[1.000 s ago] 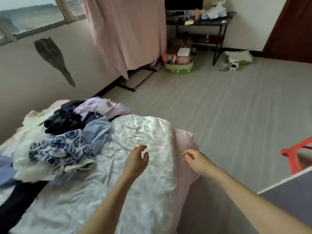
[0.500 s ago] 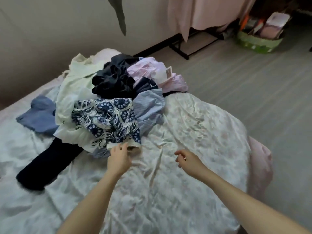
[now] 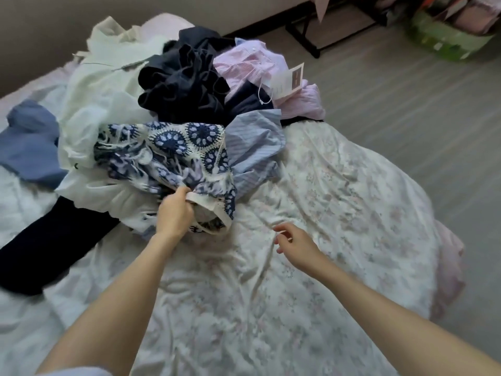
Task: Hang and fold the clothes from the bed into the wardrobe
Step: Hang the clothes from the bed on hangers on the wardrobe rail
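Clothes pile (image 3: 173, 109) on bed (image 3: 339, 191); left hand (image 3: 174, 213) gripping patterned garment (image 3: 173, 150), right hand (image 3: 295, 244) loose.

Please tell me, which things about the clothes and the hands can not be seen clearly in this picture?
- Left hand fingertips, head view: tucked under the patterned garment, whose edge it grips.
- Shape of each piece in the pile: folds and overlap hide it.
- Print on the tag on the pink shirt: too small.
- Green box: cut by the top edge.
- Wardrobe: not in view.
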`<move>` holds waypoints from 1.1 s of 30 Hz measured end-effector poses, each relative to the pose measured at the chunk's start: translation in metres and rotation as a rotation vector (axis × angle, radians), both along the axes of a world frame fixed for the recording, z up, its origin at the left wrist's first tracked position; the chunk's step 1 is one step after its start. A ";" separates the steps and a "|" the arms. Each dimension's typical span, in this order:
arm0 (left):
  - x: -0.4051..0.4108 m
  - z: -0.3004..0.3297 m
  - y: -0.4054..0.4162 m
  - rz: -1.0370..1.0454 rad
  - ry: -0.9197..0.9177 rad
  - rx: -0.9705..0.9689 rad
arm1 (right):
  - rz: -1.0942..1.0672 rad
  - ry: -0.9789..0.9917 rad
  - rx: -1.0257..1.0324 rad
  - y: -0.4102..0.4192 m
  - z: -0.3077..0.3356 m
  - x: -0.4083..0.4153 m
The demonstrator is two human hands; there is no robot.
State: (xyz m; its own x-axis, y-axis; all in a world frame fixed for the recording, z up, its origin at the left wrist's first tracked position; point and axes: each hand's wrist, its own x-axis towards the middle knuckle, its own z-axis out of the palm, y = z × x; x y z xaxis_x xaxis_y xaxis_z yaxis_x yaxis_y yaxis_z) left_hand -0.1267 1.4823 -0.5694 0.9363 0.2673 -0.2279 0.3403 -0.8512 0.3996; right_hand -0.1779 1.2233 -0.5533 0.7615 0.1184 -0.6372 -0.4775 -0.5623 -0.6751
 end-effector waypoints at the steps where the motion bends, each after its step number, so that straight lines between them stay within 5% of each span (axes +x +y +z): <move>1: -0.006 0.012 -0.009 0.053 0.016 -0.173 | -0.001 0.005 0.024 0.003 0.004 0.001; 7: -0.087 0.071 -0.091 -0.254 -0.004 -0.587 | -0.325 0.395 0.561 0.018 0.049 0.008; 14: -0.128 0.127 -0.145 -0.166 -0.107 -0.686 | -0.480 0.174 0.259 -0.052 0.097 -0.039; 17: -0.133 0.153 -0.174 -0.245 -0.028 -0.700 | -0.595 0.093 0.401 -0.099 0.128 -0.069; 21: -0.139 0.202 -0.241 -0.391 -0.002 -0.830 | -0.477 -0.003 0.664 -0.158 0.183 -0.109; 26: -0.161 0.276 -0.334 -0.588 0.066 -0.955 | -0.365 -0.285 0.504 -0.219 0.247 -0.168; 29: -0.178 0.313 -0.388 -0.801 -0.009 -0.805 | -0.400 -0.459 0.318 -0.268 0.282 -0.209; 33: -0.213 0.360 -0.473 -1.014 -0.266 -0.517 | -0.602 -0.724 -0.178 -0.358 0.327 -0.285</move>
State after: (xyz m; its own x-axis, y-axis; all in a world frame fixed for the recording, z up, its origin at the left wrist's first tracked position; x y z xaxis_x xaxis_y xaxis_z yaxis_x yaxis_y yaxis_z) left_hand -0.3396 1.0098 -0.2096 0.7023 -0.6971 0.1442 -0.5479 -0.4000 0.7347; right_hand -0.4628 0.8649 -0.2263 0.8791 -0.4749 0.0413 -0.2204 -0.4817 -0.8482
